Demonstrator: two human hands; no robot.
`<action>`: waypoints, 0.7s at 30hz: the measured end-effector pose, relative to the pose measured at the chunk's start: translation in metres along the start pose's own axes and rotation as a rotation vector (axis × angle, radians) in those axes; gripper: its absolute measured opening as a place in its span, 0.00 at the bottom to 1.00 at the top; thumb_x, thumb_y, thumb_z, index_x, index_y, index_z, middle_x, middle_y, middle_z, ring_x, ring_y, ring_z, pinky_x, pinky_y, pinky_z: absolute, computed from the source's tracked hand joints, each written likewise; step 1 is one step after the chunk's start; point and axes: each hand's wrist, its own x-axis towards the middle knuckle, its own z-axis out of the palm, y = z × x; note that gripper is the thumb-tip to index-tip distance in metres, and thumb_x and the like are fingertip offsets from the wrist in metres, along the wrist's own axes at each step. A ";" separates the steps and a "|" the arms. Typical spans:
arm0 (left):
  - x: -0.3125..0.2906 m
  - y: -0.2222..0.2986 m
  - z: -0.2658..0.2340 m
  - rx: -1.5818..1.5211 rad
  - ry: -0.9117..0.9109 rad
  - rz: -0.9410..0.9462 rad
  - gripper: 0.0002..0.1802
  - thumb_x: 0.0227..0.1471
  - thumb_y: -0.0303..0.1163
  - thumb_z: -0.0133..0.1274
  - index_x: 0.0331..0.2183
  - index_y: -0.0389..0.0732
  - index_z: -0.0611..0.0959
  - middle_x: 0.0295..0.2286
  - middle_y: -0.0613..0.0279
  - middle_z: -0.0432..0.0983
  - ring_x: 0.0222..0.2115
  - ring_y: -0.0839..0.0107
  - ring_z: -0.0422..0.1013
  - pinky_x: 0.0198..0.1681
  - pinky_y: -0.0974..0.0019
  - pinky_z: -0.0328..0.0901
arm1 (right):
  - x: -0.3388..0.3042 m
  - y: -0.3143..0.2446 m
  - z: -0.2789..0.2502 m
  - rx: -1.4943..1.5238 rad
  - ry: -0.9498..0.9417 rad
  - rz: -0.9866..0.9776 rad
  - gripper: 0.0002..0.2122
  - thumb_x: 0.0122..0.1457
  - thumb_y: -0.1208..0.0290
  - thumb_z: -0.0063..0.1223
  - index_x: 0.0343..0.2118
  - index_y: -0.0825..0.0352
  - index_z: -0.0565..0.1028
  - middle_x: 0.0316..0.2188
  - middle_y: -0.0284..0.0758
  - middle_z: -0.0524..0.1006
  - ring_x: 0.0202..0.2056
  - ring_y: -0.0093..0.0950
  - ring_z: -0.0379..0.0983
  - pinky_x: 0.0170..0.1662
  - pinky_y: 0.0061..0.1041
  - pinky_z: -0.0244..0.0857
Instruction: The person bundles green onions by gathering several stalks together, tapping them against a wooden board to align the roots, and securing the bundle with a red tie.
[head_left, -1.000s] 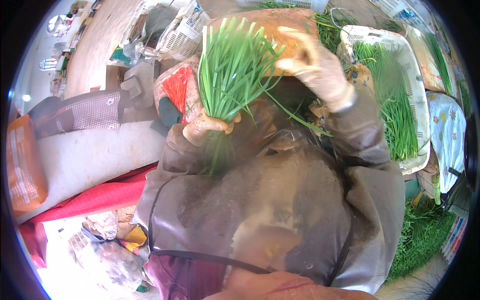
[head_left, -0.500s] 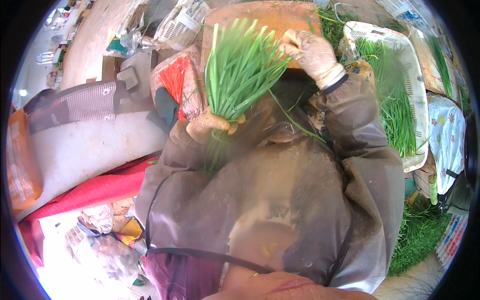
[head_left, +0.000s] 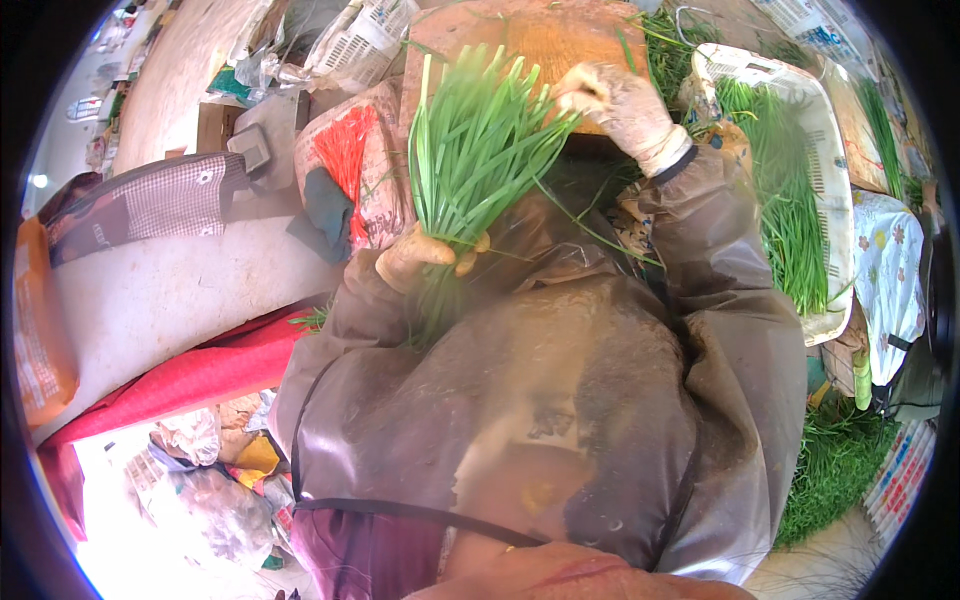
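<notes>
My left hand, in a pale glove, is wrapped round a bunch of green chives near its lower end. The bunch fans upward, its pale cut ends at the top, while thin leaf ends hang blurred below the fist. To the right of the bunch is my right hand, also gloved, with thumb and fingertips pinched together close to the outer stalks. Whatever those fingertips hold, if anything, is too small to make out. Behind both hands stands a worn wooden board. A few loose leaves trail over my brown waterproof apron.
On the right, a white plastic basket holds more chives. Greens lie in a heap below it. At left, red ties lie on a package, beside a dark green cloth and a white padded surface.
My right hand has shifted slightly left and down, its fingers still pinched beside the bunch. My left hand keeps its hold on the chives, almost unmoved.
</notes>
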 end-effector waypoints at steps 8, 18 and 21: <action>-0.021 0.009 -0.007 0.019 0.033 0.117 0.37 0.33 0.38 0.67 0.47 0.36 0.73 0.34 0.57 0.74 0.26 0.70 0.68 0.28 0.70 0.62 | -0.002 0.050 -0.060 -0.608 -0.216 0.688 0.20 0.59 0.55 0.47 0.48 0.64 0.72 0.41 0.46 0.76 0.46 0.38 0.72 0.51 0.32 0.65; 0.119 0.027 0.071 1.282 0.508 0.868 0.48 0.43 0.37 0.61 0.59 0.37 0.53 0.48 0.42 0.66 0.45 0.52 0.69 0.49 0.60 0.64 | 0.004 -0.105 0.029 1.172 0.260 0.324 0.18 0.50 0.73 0.59 0.45 0.68 0.73 0.38 0.29 0.76 0.38 0.22 0.71 0.43 0.23 0.65; 0.103 0.042 0.077 1.766 0.194 0.666 0.50 0.47 0.37 0.60 0.61 0.35 0.48 0.49 0.42 0.66 0.47 0.56 0.69 0.50 0.61 0.64 | 0.003 -0.075 -0.019 1.536 0.299 0.479 0.16 0.49 0.74 0.60 0.42 0.67 0.74 0.33 0.31 0.77 0.33 0.21 0.73 0.36 0.20 0.68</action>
